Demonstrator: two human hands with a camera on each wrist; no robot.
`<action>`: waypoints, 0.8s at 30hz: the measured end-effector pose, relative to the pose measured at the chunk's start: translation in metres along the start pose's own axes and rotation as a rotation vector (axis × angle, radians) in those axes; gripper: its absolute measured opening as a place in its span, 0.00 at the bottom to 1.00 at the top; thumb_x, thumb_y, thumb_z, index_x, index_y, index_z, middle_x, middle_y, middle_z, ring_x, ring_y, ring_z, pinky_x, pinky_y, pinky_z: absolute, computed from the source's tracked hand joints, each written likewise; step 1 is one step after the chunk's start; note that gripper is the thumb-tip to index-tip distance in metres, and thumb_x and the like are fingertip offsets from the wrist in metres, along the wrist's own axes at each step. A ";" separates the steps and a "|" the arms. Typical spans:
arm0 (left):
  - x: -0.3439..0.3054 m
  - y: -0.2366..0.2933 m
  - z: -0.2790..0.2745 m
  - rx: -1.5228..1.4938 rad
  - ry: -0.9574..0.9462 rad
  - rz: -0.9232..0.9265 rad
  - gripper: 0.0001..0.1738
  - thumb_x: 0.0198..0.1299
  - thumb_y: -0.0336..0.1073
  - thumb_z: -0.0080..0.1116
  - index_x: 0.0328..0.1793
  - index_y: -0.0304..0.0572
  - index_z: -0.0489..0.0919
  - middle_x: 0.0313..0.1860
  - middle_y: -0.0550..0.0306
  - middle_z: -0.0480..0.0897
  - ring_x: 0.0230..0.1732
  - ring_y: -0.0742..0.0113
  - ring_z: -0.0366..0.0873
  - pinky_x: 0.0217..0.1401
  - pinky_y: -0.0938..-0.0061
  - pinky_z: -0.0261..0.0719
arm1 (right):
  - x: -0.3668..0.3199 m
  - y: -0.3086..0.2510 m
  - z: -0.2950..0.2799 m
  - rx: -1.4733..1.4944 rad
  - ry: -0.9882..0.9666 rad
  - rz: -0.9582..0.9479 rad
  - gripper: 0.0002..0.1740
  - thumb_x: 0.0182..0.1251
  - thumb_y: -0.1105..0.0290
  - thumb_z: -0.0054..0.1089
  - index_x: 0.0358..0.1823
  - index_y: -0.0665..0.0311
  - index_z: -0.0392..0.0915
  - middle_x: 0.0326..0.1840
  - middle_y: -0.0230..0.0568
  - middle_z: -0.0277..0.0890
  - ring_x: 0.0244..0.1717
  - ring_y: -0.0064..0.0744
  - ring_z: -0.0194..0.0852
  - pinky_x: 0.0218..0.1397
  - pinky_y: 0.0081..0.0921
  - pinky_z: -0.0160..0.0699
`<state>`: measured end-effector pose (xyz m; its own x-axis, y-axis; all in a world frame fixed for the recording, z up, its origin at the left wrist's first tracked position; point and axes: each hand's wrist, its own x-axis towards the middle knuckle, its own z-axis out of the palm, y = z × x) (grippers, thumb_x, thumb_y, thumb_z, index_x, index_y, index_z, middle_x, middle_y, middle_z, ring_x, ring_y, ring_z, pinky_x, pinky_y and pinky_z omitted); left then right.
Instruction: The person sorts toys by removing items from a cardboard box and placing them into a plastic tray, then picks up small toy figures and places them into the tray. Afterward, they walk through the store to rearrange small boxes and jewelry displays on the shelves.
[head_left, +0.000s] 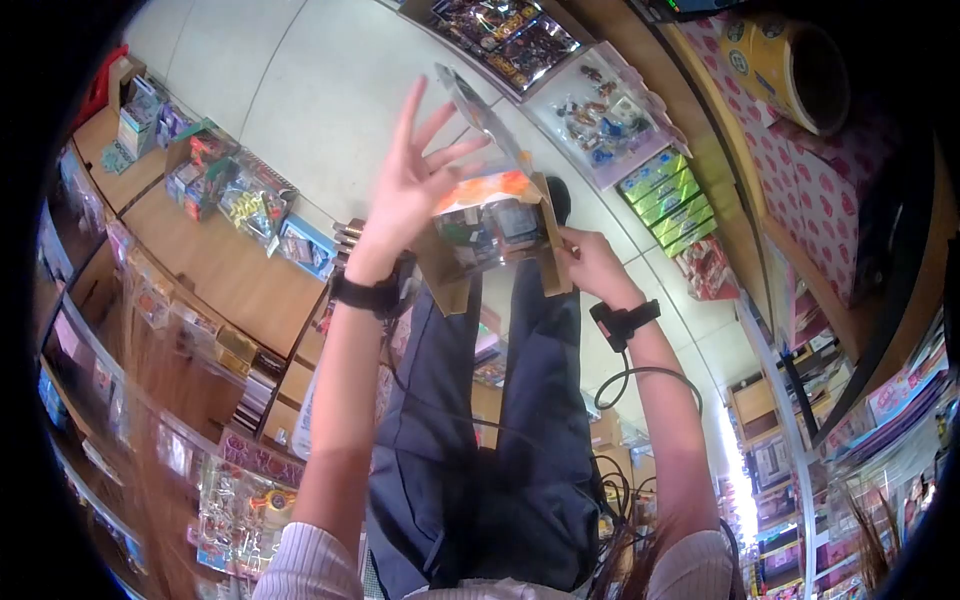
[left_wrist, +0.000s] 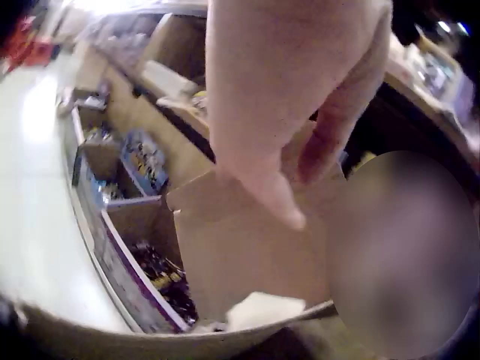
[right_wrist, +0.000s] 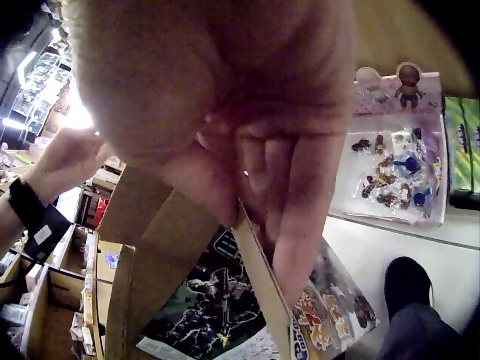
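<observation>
An opened cardboard box (head_left: 452, 292) with packaged items inside is held in front of the legs. The right hand (head_left: 592, 265) pinches its right wall; in the right wrist view the thumb and fingers of the right hand (right_wrist: 259, 172) lie on either side of a cardboard flap (right_wrist: 262, 281). Dark printed packaging (right_wrist: 214, 292) shows inside. The left hand (head_left: 405, 190) is raised at the box's upper left with fingers spread. In the left wrist view, the left hand (left_wrist: 292, 97) hangs over a brown flap (left_wrist: 247, 255), contact unclear.
Several small boxes and bagged items stand on a wooden shelf (head_left: 190, 270) at the left. At the upper right are a tray of small bagged figures (head_left: 600, 115), green packs (head_left: 665, 200) and a tape roll (head_left: 815, 80). A cable (head_left: 650, 370) hangs by the right forearm.
</observation>
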<state>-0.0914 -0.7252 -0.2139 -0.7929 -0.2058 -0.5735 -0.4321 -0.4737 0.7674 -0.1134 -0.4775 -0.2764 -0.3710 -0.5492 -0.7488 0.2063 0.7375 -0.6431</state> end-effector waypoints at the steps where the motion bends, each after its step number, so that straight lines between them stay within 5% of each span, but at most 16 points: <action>1: 0.000 -0.001 0.002 -0.004 0.000 -0.002 0.41 0.52 0.20 0.50 0.71 0.54 0.47 0.68 0.37 0.51 0.64 0.49 0.61 0.65 0.56 0.62 | -0.001 -0.003 -0.002 0.021 -0.007 0.001 0.13 0.54 0.75 0.47 0.41 0.65 0.75 0.29 0.58 0.73 0.34 0.57 0.72 0.37 0.42 0.70; 3: 0.001 -0.002 0.006 1.036 0.149 0.401 0.39 0.50 0.16 0.49 0.68 0.53 0.55 0.70 0.40 0.48 0.68 0.48 0.54 0.67 0.55 0.57 | -0.002 -0.010 -0.006 -0.043 -0.027 -0.002 0.13 0.54 0.75 0.47 0.41 0.65 0.75 0.29 0.58 0.73 0.34 0.57 0.72 0.38 0.42 0.70; 4: 0.004 -0.001 0.004 1.020 0.192 0.460 0.28 0.48 0.17 0.49 0.57 0.50 0.68 0.68 0.50 0.57 0.69 0.48 0.52 0.68 0.53 0.52 | -0.001 -0.012 -0.008 -0.105 -0.043 -0.011 0.13 0.54 0.75 0.47 0.41 0.64 0.74 0.29 0.58 0.73 0.34 0.57 0.72 0.38 0.43 0.70; 5: 0.004 0.005 -0.001 1.018 0.193 0.462 0.28 0.48 0.17 0.49 0.57 0.50 0.68 0.68 0.50 0.57 0.69 0.48 0.52 0.68 0.53 0.52 | 0.000 -0.014 -0.007 -0.108 -0.042 -0.012 0.13 0.54 0.75 0.47 0.41 0.64 0.74 0.29 0.58 0.73 0.34 0.57 0.72 0.38 0.43 0.70; 7: 0.006 0.024 -0.008 1.495 0.080 0.578 0.18 0.45 0.18 0.50 0.41 0.48 0.74 0.61 0.60 0.69 0.67 0.54 0.57 0.68 0.51 0.50 | 0.001 -0.018 -0.005 -0.184 -0.009 -0.027 0.14 0.53 0.76 0.47 0.42 0.64 0.74 0.29 0.58 0.73 0.34 0.58 0.71 0.38 0.44 0.71; 8: 0.005 0.031 -0.002 1.503 0.076 0.625 0.12 0.42 0.20 0.52 0.32 0.47 0.74 0.47 0.68 0.76 0.59 0.63 0.67 0.69 0.50 0.49 | 0.002 -0.017 -0.005 -0.186 -0.011 -0.025 0.14 0.53 0.76 0.47 0.42 0.64 0.74 0.29 0.58 0.73 0.34 0.58 0.71 0.38 0.44 0.71; 12: -0.016 0.059 0.032 1.678 -0.064 0.812 0.08 0.39 0.31 0.55 0.28 0.53 0.76 0.29 0.66 0.69 0.42 0.74 0.71 0.66 0.51 0.54 | 0.007 -0.019 -0.008 -0.260 0.048 -0.047 0.16 0.51 0.78 0.46 0.42 0.62 0.75 0.29 0.57 0.73 0.33 0.58 0.71 0.38 0.46 0.70; 17: -0.044 0.089 0.047 1.786 -0.027 0.657 0.16 0.40 0.27 0.56 0.38 0.53 0.79 0.28 0.68 0.72 0.32 0.74 0.72 0.60 0.59 0.61 | 0.010 -0.015 -0.015 -0.271 0.105 -0.153 0.12 0.50 0.79 0.46 0.37 0.63 0.74 0.28 0.54 0.73 0.34 0.57 0.71 0.37 0.47 0.69; 24: 0.011 0.082 -0.014 1.579 0.017 0.603 0.19 0.49 0.29 0.53 0.51 0.50 0.77 0.34 0.62 0.78 0.38 0.63 0.75 0.55 0.63 0.64 | 0.005 -0.020 -0.018 -0.310 0.094 -0.168 0.08 0.50 0.78 0.48 0.33 0.64 0.72 0.29 0.54 0.73 0.34 0.56 0.71 0.37 0.45 0.69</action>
<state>-0.1300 -0.7781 -0.1608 -0.9934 -0.0384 -0.1081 -0.0763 0.9248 0.3728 -0.1355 -0.4877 -0.2644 -0.4610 -0.6446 -0.6099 -0.1437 0.7324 -0.6655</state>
